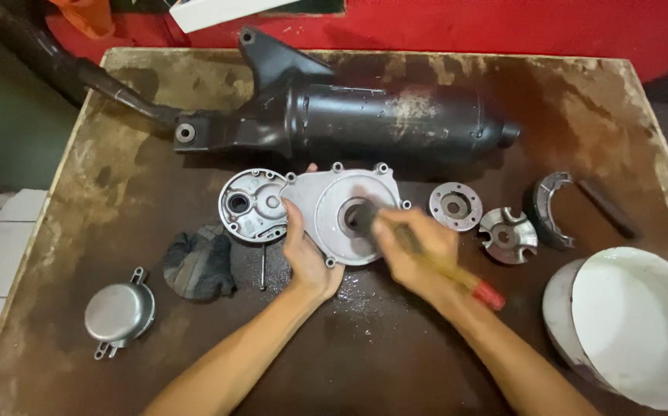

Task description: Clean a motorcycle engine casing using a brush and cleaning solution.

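While the left hand (307, 254) steadies the silver engine cover (326, 209) at mid-counter (395, 347), the right hand (418, 246) grips a brush (434, 258) with a yellow and red handle against its centre. Behind lies a black exhaust muffler (365, 115); a dark rag (197, 266), round cap (119, 312), small metal parts (455, 206) and white bucket (634, 323) surround them.

head view | above, facing steeply down | close over worn wooden table (118, 192) | single view
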